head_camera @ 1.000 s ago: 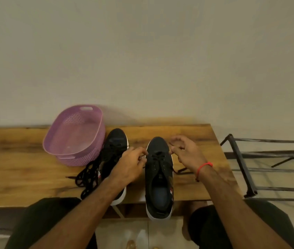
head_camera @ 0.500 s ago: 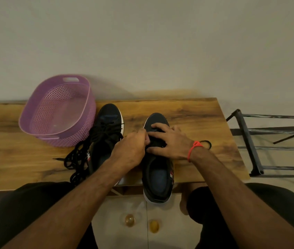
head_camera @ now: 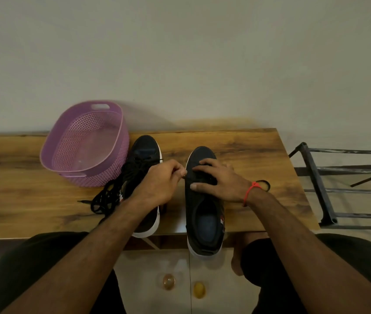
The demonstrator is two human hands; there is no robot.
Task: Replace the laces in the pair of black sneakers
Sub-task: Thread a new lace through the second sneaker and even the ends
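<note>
A: How far along does the lacing look?

B: Partway, I'd judge. The right sneaker (head_camera: 203, 200) has a lace at its front eyelets only, and the left sneaker (head_camera: 142, 175) has dark laces over its tongue, though I cannot tell whether they are threaded.

A: And the hands?

B: The left hand (head_camera: 159, 184) has its fingers curled, pinching a lace end at the right sneaker's edge. The right hand (head_camera: 218, 180) lies on that shoe with its fingers fairly straight, pressing it down.

A: Count things for me.

B: Two sneakers on the wooden surface (head_camera: 254, 150), one heap of loose black laces (head_camera: 105, 198) beside the left one, one lace loop (head_camera: 263, 185) behind the right wrist, one purple basket (head_camera: 82, 146).
</note>
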